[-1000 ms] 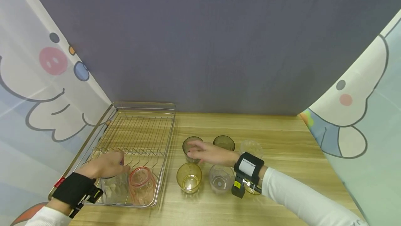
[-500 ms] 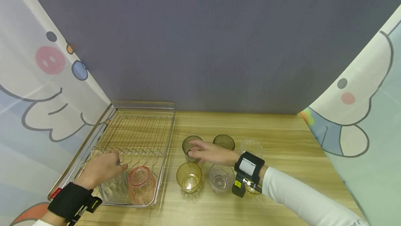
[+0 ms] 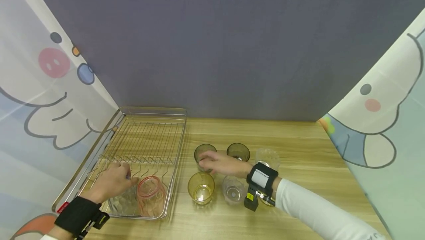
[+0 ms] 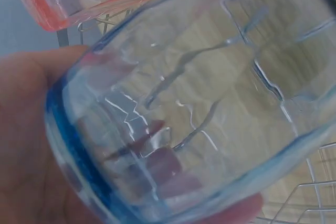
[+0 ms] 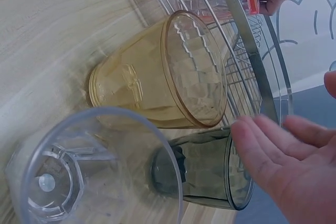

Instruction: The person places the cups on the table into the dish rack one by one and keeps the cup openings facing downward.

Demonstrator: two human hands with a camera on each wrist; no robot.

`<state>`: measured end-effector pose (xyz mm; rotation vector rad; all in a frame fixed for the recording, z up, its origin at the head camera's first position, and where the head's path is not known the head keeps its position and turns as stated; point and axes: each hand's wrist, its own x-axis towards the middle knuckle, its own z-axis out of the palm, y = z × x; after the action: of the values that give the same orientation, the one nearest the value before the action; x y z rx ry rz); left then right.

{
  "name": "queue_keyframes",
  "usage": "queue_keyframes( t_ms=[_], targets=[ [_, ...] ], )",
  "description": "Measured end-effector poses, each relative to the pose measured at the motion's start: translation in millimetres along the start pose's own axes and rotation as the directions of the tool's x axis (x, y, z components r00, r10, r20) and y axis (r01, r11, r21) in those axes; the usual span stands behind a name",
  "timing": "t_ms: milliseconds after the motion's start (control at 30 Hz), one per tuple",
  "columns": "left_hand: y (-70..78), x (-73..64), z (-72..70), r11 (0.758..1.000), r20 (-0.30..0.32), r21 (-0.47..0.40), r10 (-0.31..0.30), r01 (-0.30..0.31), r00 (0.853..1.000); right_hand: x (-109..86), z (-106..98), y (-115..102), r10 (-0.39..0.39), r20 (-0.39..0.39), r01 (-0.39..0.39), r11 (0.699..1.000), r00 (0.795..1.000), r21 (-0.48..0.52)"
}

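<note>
My left hand (image 3: 113, 181) grips a clear drinking glass (image 4: 184, 103) by its blue-tinted end, with fingertips showing through the wall. That glass leans in the front part of a wire dish rack (image 3: 182, 147), beside a red-rimmed glass (image 3: 151, 197). Over the rim of a dark grey glass (image 5: 205, 169) hovers my right hand (image 5: 299, 166), its fingers fairly straight and the thumb apart. Whether the fingertips touch that rim I cannot tell. An amber glass (image 3: 200, 188) and a clear glass (image 3: 233, 192) stand upright just nearer to me.
A second dark grey glass (image 3: 238, 151) and another clear glass (image 3: 267, 156) stand to the right. A yellowish glass (image 3: 266, 201) is mostly hidden under my right wrist. The rack's back half has flat wires. A grey panel (image 3: 212, 48) rises behind the wooden table (image 3: 292, 136).
My left hand and wrist have shifted slightly toward me at the rack, still holding the blue-tinted glass. My right hand stays nearly in place over the dark grey glass.
</note>
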<state>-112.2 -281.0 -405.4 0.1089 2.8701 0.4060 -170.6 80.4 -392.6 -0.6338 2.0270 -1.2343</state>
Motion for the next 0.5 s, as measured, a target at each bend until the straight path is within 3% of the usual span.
queue_keyframes(
  t_ms=[333,500],
  targets=[
    [1.0,6.9,-6.8,1.000,0.093,0.019,0.010,-0.012,0.996,-1.8,-7,2,-0.033,-0.002,0.033,0.999,0.999,-0.038],
    [3.5,7.1,-12.9,0.998,0.170,-0.055,-0.029,0.039,0.985,-3.7,-13,2,-0.019,-0.040,0.017,0.999,0.999,-0.051]
  ],
)
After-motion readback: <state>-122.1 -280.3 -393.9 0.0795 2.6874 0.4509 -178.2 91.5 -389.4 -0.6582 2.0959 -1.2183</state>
